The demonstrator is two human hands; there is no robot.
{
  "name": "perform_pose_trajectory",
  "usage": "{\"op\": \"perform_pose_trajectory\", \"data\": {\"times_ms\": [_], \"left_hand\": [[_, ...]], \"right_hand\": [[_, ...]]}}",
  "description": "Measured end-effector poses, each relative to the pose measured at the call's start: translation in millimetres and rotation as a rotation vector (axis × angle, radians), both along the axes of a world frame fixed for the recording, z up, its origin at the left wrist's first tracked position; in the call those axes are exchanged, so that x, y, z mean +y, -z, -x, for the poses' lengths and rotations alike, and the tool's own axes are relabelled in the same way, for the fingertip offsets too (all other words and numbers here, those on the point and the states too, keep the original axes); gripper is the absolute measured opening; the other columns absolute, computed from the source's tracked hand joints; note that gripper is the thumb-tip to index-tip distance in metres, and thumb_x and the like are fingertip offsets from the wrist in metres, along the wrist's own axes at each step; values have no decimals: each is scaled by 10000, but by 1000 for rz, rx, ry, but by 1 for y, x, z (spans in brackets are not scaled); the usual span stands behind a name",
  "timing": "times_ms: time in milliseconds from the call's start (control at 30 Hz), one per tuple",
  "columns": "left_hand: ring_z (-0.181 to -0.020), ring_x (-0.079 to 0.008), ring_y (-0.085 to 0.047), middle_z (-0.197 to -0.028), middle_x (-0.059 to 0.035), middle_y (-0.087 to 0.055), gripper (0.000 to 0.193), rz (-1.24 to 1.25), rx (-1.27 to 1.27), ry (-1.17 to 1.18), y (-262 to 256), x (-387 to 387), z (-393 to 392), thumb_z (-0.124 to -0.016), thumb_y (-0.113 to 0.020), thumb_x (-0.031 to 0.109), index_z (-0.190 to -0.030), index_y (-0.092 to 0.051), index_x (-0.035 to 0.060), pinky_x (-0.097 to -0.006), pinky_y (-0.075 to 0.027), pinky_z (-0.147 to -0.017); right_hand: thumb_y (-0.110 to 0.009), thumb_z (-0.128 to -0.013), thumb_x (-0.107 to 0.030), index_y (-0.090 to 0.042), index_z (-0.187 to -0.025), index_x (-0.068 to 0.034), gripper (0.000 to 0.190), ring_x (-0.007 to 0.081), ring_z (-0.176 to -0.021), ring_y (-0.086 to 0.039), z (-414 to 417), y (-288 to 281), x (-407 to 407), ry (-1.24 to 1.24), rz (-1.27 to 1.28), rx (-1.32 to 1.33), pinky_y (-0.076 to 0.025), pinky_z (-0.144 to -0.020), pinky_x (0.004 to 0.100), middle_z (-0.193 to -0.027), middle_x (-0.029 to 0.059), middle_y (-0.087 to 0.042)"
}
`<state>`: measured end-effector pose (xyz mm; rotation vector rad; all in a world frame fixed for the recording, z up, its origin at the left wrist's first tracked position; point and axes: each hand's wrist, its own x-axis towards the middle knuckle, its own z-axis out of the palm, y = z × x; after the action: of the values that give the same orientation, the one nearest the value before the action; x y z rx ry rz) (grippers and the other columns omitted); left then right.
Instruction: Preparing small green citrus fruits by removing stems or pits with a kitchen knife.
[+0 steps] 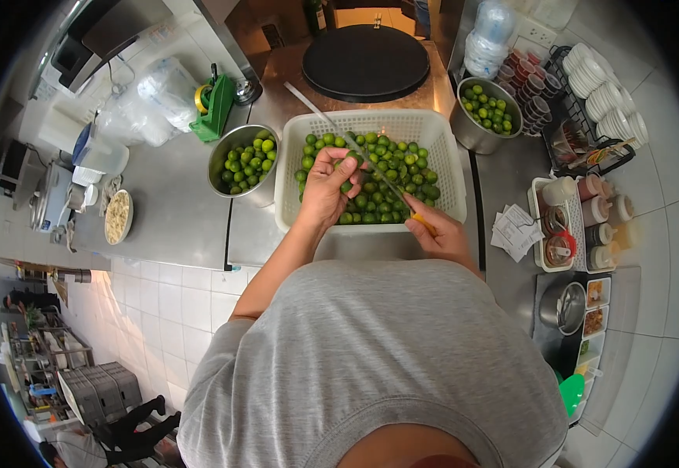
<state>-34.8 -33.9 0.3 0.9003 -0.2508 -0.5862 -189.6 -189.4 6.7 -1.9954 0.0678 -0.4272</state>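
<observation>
Over a white perforated plastic basket [457,193], my left hand [329,186] pinches a green lime [355,157] between thumb and fingers. My right hand [437,227] grips the yellow handle of a long, narrow-bladed knife [316,109]. Its blade runs up and left, passing close beside the held lime; whether it touches the lime I cannot tell. Many small limes [398,169] fill the basket under both hands. A steel pot [217,175] with limes stands left of the basket, and a second steel pot [479,136] with limes stands at its right rear.
Behind the basket lies a round black tray [366,62]. A green tape dispenser [215,110] and a bowl of pale food [119,216] sit leftward. Paper slips [516,231], sauce bottles [597,209] and a rack of white dishes [602,88] line the right. Another person [82,447] is at lower left.
</observation>
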Motion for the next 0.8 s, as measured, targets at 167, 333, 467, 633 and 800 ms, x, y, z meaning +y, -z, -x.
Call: {"op": "perform_pose_trajectory", "data": {"times_ms": [167,333,467,633,800], "left_hand": [[-615,-101,-487,-817,-68,-581,112,137,-163,-221,7,4,-14,-879,-565,77,-922,-463,93,-222,-383,-460],[-610,-91,-492,-782,-63,-570,122,48,-314,-349,6,5,-15,-868,-581,63,-912,-467,61,-207,-392,-468],[-634,-81,-503,-808,-49,-559,168,-95,-406,-326,9,2,-5,-840,-619,49,-940,-484,47,-206,-403,-481],[-647,-61,-506,-890,-37,-550,235,-254,-698,-505,28,-7,-3,-792,-680,47,-960,-518,22,-177,-410,-511],[-678,-75,-500,-835,-55,-554,227,-375,-503,-445,9,-2,-1,-841,-642,140,-981,-494,40,-206,-422,-535]], "right_hand": [[-633,-838,-210,-558,-1215,-114,396,124,-632,-521,10,-1,-4,-44,68,57,-431,-602,252,-791,54,-605],[-638,-834,-204,-552,-1223,-118,408,120,-622,-510,13,-1,-3,-47,37,74,-430,-604,251,-769,50,-596],[-618,-850,-186,-553,-1218,-108,382,116,-706,-565,3,-7,4,-15,13,93,-441,-665,225,-841,73,-623],[-592,-870,-176,-537,-1228,-87,373,117,-798,-596,-10,-6,7,-40,-98,140,-452,-735,222,-929,77,-646],[-565,-895,-211,-521,-1238,-48,382,45,-594,-486,-9,-1,1,-122,-582,379,-398,-515,198,-707,-3,-556]]}}
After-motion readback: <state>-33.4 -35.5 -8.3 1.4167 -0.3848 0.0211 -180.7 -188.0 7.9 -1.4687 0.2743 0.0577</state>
